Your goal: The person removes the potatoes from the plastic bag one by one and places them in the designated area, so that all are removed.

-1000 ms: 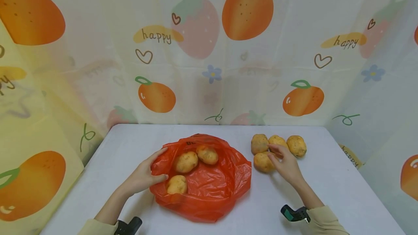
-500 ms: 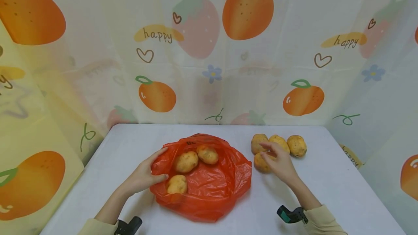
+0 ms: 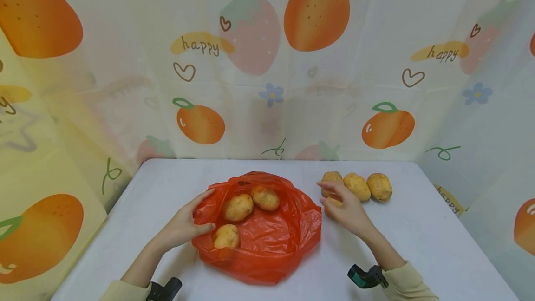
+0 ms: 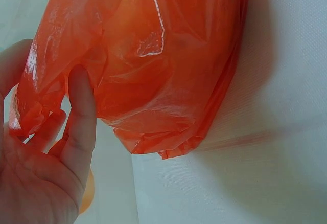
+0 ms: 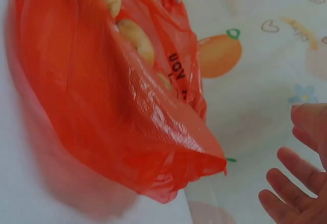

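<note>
A red plastic bag [image 3: 267, 231] lies spread open on the white table, with three potatoes visible inside, one of them a front potato [image 3: 227, 236]. My left hand [image 3: 190, 222] holds the bag's left rim; in the left wrist view the thumb and fingers lie on either side of the thin plastic. Just off the bag's right side is my right hand [image 3: 347, 208], its spread fingers holding nothing in the right wrist view. Behind it sit more potatoes, among them a middle potato [image 3: 356, 187] and a right potato [image 3: 379, 187]; the hand partly covers the nearest potato [image 3: 333, 202].
The white table [image 3: 422, 236] has its back edge against a fruit-print curtain [image 3: 309, 124]. Black wrist cameras are strapped on both arms, one a right wrist camera [image 3: 368, 276].
My right hand has moved left from over the potatoes toward the bag. The left hand and the bag stay where they were.
</note>
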